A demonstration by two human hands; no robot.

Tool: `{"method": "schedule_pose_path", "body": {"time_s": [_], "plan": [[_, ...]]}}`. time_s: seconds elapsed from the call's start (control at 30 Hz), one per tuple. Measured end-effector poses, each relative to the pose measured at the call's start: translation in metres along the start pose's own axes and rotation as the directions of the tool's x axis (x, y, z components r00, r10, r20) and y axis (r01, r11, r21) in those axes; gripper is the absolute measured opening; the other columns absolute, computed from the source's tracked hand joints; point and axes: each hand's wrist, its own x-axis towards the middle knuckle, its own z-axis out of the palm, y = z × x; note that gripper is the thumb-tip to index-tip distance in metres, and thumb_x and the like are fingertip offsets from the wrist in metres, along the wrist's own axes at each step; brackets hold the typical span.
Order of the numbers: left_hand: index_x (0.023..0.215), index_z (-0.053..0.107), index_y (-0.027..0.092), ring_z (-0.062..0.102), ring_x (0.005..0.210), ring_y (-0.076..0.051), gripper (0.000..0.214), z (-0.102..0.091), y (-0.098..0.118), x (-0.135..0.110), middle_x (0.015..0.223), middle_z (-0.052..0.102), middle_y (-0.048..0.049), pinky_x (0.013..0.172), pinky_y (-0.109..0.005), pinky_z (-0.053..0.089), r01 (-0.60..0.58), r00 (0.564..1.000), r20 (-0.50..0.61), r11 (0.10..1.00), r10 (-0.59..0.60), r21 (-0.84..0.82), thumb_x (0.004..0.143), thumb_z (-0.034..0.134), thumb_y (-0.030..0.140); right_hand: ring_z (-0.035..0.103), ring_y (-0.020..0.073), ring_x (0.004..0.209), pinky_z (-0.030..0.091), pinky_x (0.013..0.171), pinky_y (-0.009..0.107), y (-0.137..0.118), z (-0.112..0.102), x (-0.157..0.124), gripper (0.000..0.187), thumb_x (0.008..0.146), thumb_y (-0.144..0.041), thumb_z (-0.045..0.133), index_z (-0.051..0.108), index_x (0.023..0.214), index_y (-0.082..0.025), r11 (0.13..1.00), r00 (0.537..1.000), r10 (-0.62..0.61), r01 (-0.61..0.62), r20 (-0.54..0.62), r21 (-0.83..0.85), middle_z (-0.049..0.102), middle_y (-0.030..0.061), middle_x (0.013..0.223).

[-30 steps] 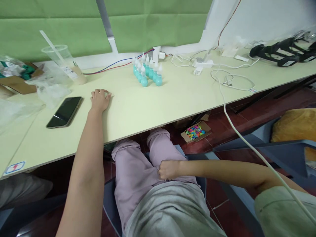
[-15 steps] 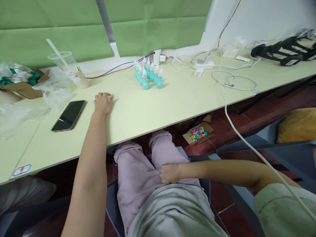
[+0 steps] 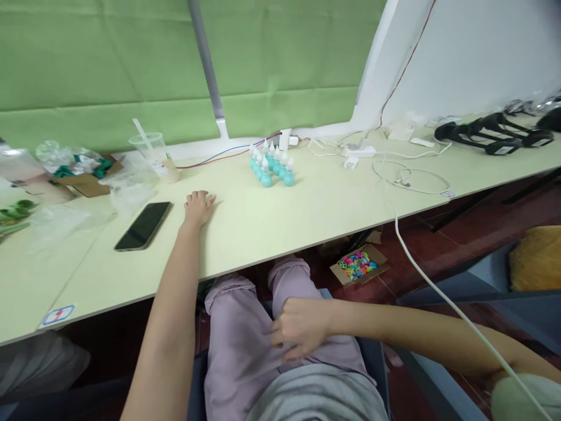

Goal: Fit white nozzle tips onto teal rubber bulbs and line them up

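Observation:
My left hand rests on the pale table with its fingers apart and slightly bent, holding nothing. A dark smartphone lies to its left, not touching it. Farther back and to the right stand several small turquoise squeeze bottles with white pointed tips, grouped close together. Over my lap, my right hand hovers at or just above the mauve trousers; its fingers are loosely spread, a little blurred, and nothing shows in them.
A plastic cup with a straw stands behind the phone, beside crumpled clear bags and a small carton. A white cable hangs over the table edge on the right. Below sits a box of colourful pieces.
My right hand has gone from a fist on my lap to loosely spread fingers. My left hand stays on the table. The view has tilted up and turned slightly left.

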Motion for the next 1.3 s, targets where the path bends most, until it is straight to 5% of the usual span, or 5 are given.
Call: {"method": "schedule_pose_path", "body": {"time_s": [0.13,0.4,0.77,1.07,1.3], "plan": [[0.125,0.05,0.015,0.041,0.121,-0.036,0.043,-0.002,0.001,-0.001,0.128,0.049,-0.0182,0.098,-0.053,0.039,0.019,1.0,0.016,1.0,-0.019,-0.011,0.094,0.037,0.041,0.057,0.0117,0.064,0.036,0.057,0.026,0.038,-0.073,0.002,0.021,0.092,-0.03,0.044,0.061,0.084,-0.021,0.97,0.832,0.109,-0.209,-0.545,-0.126,0.067,-0.0006,0.076],[0.122,0.051,0.016,0.042,0.121,-0.032,0.039,-0.004,-0.001,-0.005,0.127,0.05,-0.016,0.098,-0.051,0.04,-0.011,1.0,-0.015,1.0,0.011,-0.011,0.095,0.039,0.041,0.056,0.0207,0.096,0.044,0.074,0.031,0.209,-0.142,-0.043,0.038,0.079,-0.031,0.061,0.052,0.115,-0.023,0.471,-0.075,0.642,-0.747,-0.763,0.469,0.06,0.0055,0.112],[0.113,0.057,0.021,0.041,0.119,-0.031,0.026,-0.009,0.003,-0.003,0.123,0.051,-0.0133,0.096,-0.048,0.04,-0.093,0.992,-0.086,0.993,0.088,-0.067,0.092,0.047,0.034,0.061,0.0193,0.09,0.039,0.071,0.028,0.235,-0.149,-0.036,0.016,0.077,-0.027,0.062,0.064,0.092,-0.023,0.364,0.081,0.802,-0.852,-0.592,0.376,0.07,-0.0004,0.095],[0.096,0.062,0.019,0.055,0.107,-0.024,0.032,-0.022,0.024,-0.006,0.107,0.063,-0.0093,0.096,-0.039,0.042,-0.23,0.959,-0.262,0.832,0.105,-0.505,0.094,0.037,0.039,0.061,0.0094,0.054,0.042,0.058,0.022,0.194,-0.151,0.041,0.026,0.073,-0.031,0.067,0.067,0.097,-0.023,0.771,0.724,0.568,-0.302,-0.391,0.56,0.07,-0.0019,0.085],[0.078,0.065,0.019,0.065,0.075,-0.021,0.046,-0.016,0.031,-0.007,0.078,0.07,-0.0082,0.073,-0.034,0.05,-0.135,0.99,-0.057,0.751,0.128,-0.646,0.093,0.031,0.048,0.066,0.014,0.075,0.046,0.067,0.024,0.246,-0.108,0.12,0.011,0.07,-0.022,0.07,0.065,0.079,-0.02,0.662,0.314,0.738,-0.161,-0.598,0.732,0.071,-0.0004,0.082]]}}
